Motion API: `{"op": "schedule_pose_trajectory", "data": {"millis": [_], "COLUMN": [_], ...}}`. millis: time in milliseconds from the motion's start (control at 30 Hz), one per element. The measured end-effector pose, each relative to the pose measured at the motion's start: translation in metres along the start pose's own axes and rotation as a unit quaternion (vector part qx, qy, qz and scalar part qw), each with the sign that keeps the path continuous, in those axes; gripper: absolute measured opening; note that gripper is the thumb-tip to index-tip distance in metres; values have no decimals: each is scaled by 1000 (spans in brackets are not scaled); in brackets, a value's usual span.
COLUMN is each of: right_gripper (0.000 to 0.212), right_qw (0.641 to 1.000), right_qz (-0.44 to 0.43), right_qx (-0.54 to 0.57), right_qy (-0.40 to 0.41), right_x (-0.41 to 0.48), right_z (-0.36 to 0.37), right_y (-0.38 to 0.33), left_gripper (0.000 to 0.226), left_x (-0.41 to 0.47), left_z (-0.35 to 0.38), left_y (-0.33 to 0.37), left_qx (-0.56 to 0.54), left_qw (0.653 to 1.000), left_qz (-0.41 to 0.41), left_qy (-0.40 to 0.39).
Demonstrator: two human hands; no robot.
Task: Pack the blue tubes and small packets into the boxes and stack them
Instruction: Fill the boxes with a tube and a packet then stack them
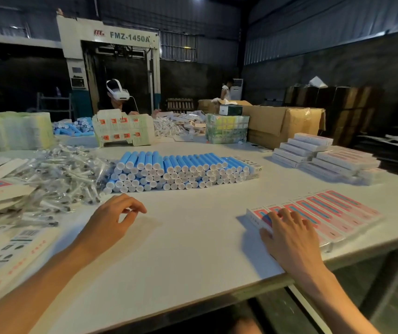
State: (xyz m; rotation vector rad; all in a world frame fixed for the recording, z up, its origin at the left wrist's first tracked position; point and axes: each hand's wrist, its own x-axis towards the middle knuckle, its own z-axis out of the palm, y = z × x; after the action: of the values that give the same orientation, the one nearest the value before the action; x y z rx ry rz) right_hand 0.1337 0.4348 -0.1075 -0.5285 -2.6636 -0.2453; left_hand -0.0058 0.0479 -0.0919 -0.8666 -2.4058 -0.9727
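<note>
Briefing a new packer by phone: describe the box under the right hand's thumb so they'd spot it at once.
On the white table, near the right front edge, a row of pink boxes lies side by side. The box is at the row's left end, under the right hand. Unlike its neighbours, its white side wall shows.
</note>
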Motion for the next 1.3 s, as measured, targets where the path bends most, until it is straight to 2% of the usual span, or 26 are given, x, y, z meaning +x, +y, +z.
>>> {"op": "schedule_pose_trajectory", "data": {"millis": [233, 333, 467, 567, 633, 700, 800, 867, 900, 967, 1033, 1167, 1300], "right_gripper": [48, 51, 33, 16, 8, 8, 18, 21, 21, 20, 20, 20, 17], "right_qw": [1000, 995, 948, 903, 884, 881, 882, 875, 871, 865, 861, 860, 850], "right_qz": [1, -49, -146, -220, -253, -257, -250, -244, -242, -241, -243, -242, -231], "right_qx": [-2, 78, 282, 368, 393, 396, 396, 412, 421, 433, 442, 445, 471], "right_qy": [11, 34, 32, -2, -9, -13, -52, -70, -72, -73, -73, -64, -43], "right_x": [1, 19, 50, 69, 74, 75, 75, 79, 80, 82, 81, 81, 82], "right_z": [-11, -28, -43, -41, -32, -16, 8, 15, 16, 17, 18, 19, 11], "right_y": [-4, -28, -103, -165, -198, -217, -224, -223, -222, -223, -223, -223, -220], "left_gripper": [31, 25, 17, 17, 18, 24, 45, 53, 56, 60, 59, 60, 56], "left_x": [-3, -2, 3, 9, 10, 3, -23, -42, -50, -59, -59, -56, -59], "left_z": [-3, -5, -19, -35, -49, -66, -90, -102, -106, -110, -112, -107, -91], "left_y": [3, 6, 16, 24, 25, 22, 14, 7, 4, -2, -6, -12, -19], "left_qx": [10, 58, 145, 223, 291, 367, 480, 538, 550, 554, 555, 493, 476], "left_qw": [999, 996, 985, 966, 942, 902, 809, 748, 729, 712, 715, 763, 764], "left_qz": [-28, -47, -72, -95, -131, -200, -323, -376, -392, -405, -395, -376, -393], "left_qy": [-43, -57, -63, -87, -103, -111, -97, -98, -112, -147, -159, -181, -189]}}
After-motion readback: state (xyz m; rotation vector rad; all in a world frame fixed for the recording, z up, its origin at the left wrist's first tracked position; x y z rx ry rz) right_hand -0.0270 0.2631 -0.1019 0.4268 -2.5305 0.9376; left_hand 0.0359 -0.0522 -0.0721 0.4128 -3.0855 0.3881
